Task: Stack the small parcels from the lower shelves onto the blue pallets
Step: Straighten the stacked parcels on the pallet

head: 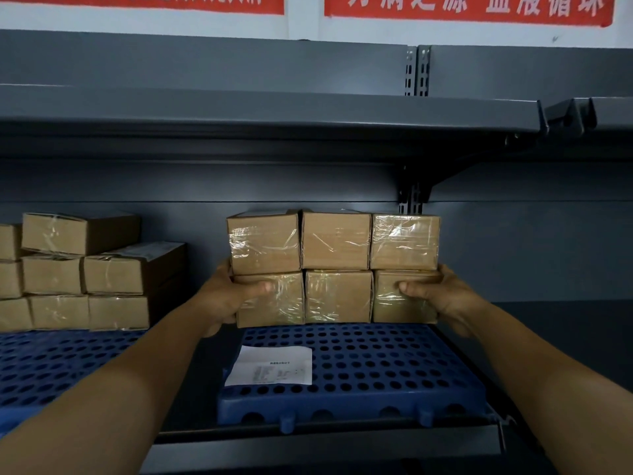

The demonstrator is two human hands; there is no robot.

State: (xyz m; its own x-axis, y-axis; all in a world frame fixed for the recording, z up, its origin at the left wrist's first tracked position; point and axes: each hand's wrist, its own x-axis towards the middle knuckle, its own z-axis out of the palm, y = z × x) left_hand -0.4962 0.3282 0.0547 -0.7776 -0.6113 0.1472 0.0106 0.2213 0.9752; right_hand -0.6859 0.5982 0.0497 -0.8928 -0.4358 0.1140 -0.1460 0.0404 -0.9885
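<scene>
Several small brown cardboard parcels wrapped in clear tape form a block [335,269], two rows of three, at the back of a blue perforated pallet [376,365] on the grey shelf. My left hand [229,296] grips the block's left end, thumb across the bottom-left parcel. My right hand [438,293] clamps the right end, thumb on the bottom-right parcel. Whether the block rests on the pallet or hangs just above it, I cannot tell.
A white printed paper slip [270,366] lies on the pallet in front of the block. A second blue pallet [51,365] to the left carries another stack of parcels [85,272]. A dark shelf [274,111] hangs overhead, with a bracket [414,193] at the right.
</scene>
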